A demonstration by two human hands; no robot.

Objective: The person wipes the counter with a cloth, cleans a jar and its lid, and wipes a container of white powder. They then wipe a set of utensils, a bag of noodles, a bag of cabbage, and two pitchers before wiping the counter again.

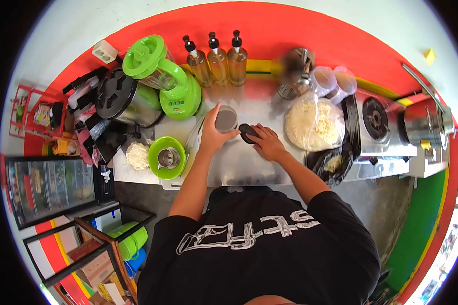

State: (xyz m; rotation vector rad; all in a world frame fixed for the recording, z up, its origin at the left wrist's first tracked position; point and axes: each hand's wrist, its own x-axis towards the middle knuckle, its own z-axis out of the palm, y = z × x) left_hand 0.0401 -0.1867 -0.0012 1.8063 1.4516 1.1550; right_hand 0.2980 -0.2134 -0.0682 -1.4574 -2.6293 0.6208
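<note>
My left hand (213, 134) is wrapped round the side of a small round container (226, 120) with a greyish inside, thumb and fingers spread along its wall. Just to the right, the fingers of my right hand (267, 143) rest on a round black lid (248, 133), which lies close over the steel worktop (239, 165). Left of my left arm stands a green bowl (154, 168) with a metal cup (168, 158) in it. Beside the bowl is a white crumbly heap (137, 156).
A green blender (180, 99) and several pump bottles (218, 63) line the back wall. To the right sit a bag of pale shreds (314, 124), a grater (287, 91), plastic jugs (336, 82) and a gas burner (375, 118). A large dark-lidded pot (130, 96) stands at left.
</note>
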